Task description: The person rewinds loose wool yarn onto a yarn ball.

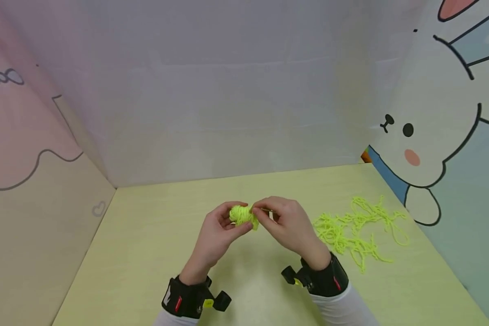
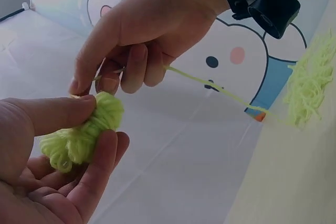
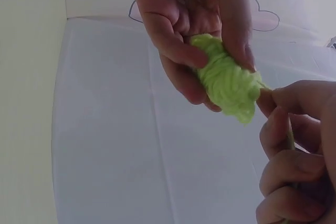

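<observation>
A small wound bundle of neon yellow-green yarn (image 1: 241,215) is held above the table. My left hand (image 1: 217,234) grips it between thumb and fingers, as the left wrist view also shows with the yarn bundle (image 2: 100,124). Close at its right end, my right hand (image 1: 285,222) pinches a strand of the same yarn with thumb and forefinger. In the right wrist view, the right hand (image 3: 302,150) has its other fingers curled over that strand. From the right hand the yarn strand (image 2: 210,84) stretches toward a loose heap.
To the right on the pale yellow table (image 1: 155,253) lies a tangled heap of loose yarn (image 1: 338,231), with loops spread toward the table's right side. A plain pale backdrop (image 1: 228,113) stands behind, and printed cartoon panels flank both sides.
</observation>
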### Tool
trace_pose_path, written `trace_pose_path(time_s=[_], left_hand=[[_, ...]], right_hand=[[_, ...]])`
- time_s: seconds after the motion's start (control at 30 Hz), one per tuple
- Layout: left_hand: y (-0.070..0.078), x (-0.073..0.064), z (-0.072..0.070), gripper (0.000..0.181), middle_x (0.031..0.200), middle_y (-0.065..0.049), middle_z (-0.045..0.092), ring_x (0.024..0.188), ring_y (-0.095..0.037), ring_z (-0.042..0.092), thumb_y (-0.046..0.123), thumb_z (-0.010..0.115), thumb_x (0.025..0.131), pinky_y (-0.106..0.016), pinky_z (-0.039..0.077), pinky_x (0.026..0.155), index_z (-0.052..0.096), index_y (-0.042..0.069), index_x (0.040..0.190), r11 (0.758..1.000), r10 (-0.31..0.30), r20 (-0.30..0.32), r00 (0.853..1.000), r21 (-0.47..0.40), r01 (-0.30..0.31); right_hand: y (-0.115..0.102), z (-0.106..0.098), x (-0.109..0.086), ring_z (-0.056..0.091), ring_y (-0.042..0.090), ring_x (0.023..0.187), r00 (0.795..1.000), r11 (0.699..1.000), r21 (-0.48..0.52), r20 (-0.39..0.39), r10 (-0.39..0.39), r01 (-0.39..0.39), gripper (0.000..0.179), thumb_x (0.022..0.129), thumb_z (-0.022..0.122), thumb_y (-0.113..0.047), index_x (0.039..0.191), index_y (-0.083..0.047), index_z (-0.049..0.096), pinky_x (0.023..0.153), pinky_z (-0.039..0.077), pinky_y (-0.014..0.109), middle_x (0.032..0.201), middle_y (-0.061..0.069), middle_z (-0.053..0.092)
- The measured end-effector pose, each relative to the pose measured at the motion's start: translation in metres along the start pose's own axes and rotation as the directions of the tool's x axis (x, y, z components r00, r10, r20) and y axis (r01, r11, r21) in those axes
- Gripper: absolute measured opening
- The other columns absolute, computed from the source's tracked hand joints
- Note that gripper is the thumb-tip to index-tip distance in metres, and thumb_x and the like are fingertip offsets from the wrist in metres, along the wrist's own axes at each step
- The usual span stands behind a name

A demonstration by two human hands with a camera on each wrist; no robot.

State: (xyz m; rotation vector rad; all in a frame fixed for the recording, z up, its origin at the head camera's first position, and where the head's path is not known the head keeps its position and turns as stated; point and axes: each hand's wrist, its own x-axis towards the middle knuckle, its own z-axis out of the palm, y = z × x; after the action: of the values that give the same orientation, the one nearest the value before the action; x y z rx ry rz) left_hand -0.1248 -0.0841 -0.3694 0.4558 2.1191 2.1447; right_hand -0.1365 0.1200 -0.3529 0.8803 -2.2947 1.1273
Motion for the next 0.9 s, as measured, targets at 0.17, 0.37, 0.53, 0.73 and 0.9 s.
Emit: trace_pose_path(time_s=[0.17, 0.37, 0.53, 0.73, 0.9], left_hand=[[0.0, -0.001, -0.001, 0.045, 0.117, -0.016, 0.066, 0.094, -0.028, 0.068, 0.006, 0.078, 0.084, -0.03, 0.059, 0.08, 0.064, 0.006, 0.127, 1.0, -0.012, 0.074, 0.997, 0.014, 0.011], [-0.001, -0.002, 0.0, 0.046, 0.115, -0.015, 0.067, 0.092, -0.029, 0.068, 0.008, 0.078, 0.085, -0.031, 0.059, 0.079, 0.064, 0.008, 0.128, 1.0, 0.007, 0.116, 0.993, 0.021, -0.009], [0.009, -0.004, 0.001, 0.045, 0.114, -0.016, 0.067, 0.089, -0.027, 0.068, 0.004, 0.076, 0.085, -0.026, 0.059, 0.076, 0.063, 0.006, 0.129, 0.999, 0.027, 0.107, 0.994, 0.032, -0.03], [0.007, -0.005, -0.002, 0.049, 0.114, -0.018, 0.065, 0.093, -0.03, 0.066, 0.002, 0.078, 0.083, -0.027, 0.059, 0.078, 0.058, 0.003, 0.128, 0.999, 0.033, 0.04, 0.999, 0.014, -0.033], [0.003, -0.005, -0.006, 0.042, 0.115, -0.021, 0.058, 0.097, -0.032, 0.063, 0.0, 0.078, 0.083, -0.032, 0.059, 0.082, 0.057, -0.001, 0.119, 0.996, 0.022, -0.021, 1.0, -0.091, -0.024]], right_hand=[[0.002, 0.0, 0.002, 0.043, 0.005, 0.059, 0.999, 1.0, 0.017, -0.027, -0.018, 0.018, 0.008, 0.093, 0.071, -0.022, 0.1, -0.021, 0.076, 0.047, 0.039, 0.027, 0.083, -0.012, 0.065], [0.001, 0.003, 0.003, 0.042, 0.005, 0.06, 0.998, 0.998, 0.028, -0.036, -0.06, 0.061, 0.011, 0.089, 0.074, -0.021, 0.1, -0.02, 0.078, 0.047, 0.037, 0.026, 0.079, -0.011, 0.063], [0.001, 0.002, 0.005, 0.041, 0.005, 0.059, 0.997, 0.998, 0.035, -0.061, -0.045, 0.047, 0.01, 0.09, 0.074, -0.02, 0.099, -0.019, 0.078, 0.046, 0.037, 0.026, 0.079, -0.011, 0.063], [0.006, 0.005, 0.004, 0.043, 0.006, 0.058, 0.998, 0.998, 0.057, -0.058, 0.019, -0.016, 0.011, 0.092, 0.071, -0.019, 0.102, -0.019, 0.077, 0.047, 0.04, 0.027, 0.083, -0.01, 0.065], [0.011, 0.013, -0.003, 0.046, 0.007, 0.059, 0.994, 0.994, 0.019, 0.021, 0.103, -0.103, 0.013, 0.093, 0.07, -0.016, 0.105, -0.017, 0.076, 0.049, 0.044, 0.027, 0.084, -0.009, 0.065]])
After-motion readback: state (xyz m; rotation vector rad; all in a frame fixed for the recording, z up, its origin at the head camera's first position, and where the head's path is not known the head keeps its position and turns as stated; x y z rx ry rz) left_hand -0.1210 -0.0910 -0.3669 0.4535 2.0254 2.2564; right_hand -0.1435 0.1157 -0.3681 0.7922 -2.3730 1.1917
